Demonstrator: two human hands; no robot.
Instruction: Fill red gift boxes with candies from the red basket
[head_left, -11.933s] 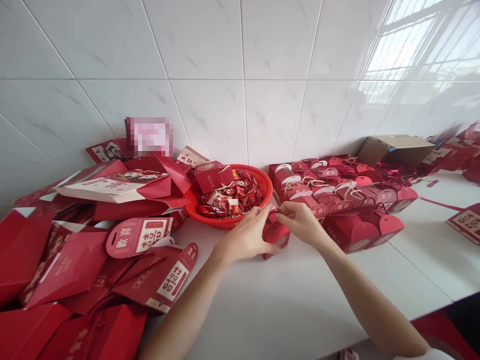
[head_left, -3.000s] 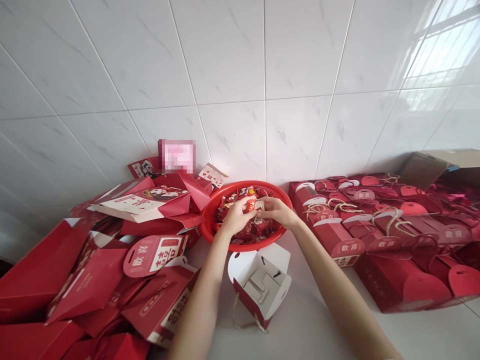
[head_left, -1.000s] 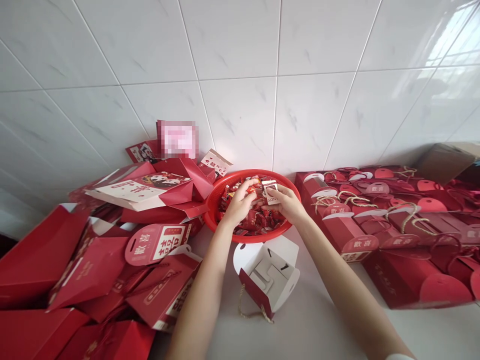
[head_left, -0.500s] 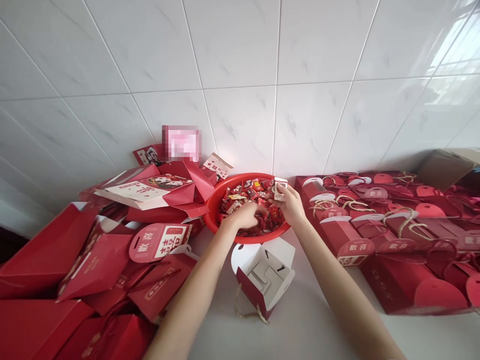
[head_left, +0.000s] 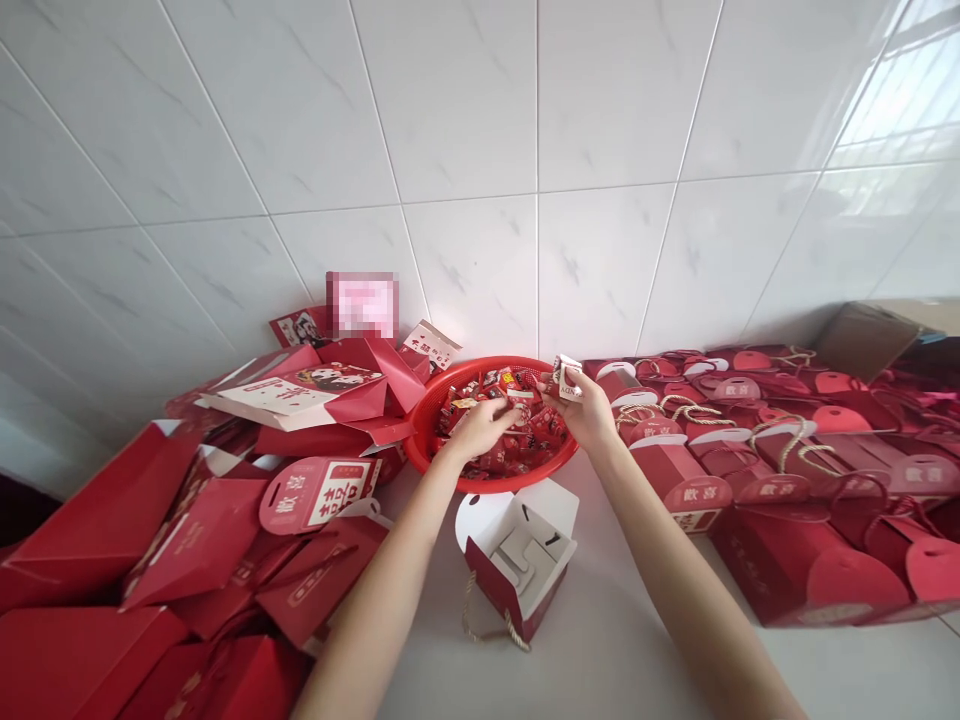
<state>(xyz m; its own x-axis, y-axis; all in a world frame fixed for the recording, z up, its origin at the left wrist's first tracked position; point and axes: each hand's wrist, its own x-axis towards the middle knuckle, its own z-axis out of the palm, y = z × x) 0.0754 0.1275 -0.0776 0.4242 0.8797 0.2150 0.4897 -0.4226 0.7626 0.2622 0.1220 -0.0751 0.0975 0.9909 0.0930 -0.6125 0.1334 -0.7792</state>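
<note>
Over the red plastic basket, my left hand has thumb and fingers pinched together at a small wrapped candy, partly hidden by the fingertips. Red and gold wrapped candies fill the basket. At its right rim my right hand grips a small white candy packet with dark lettering; the fingers cover part of it. Just in front of the basket stands a gift box with its top spread apart, white inside and dark red outside, a rope handle hanging at its left.
Unfolded red boxes are heaped on the left, with a pale printed card behind. Rows of closed red gift boxes with rope handles stand on the right. A brown carton sits at the far right against the tiled wall.
My left hand has lifted out from among the candies, fingers now pinched. My right hand still holds the packet, which has tilted. The view has shifted slightly.
</note>
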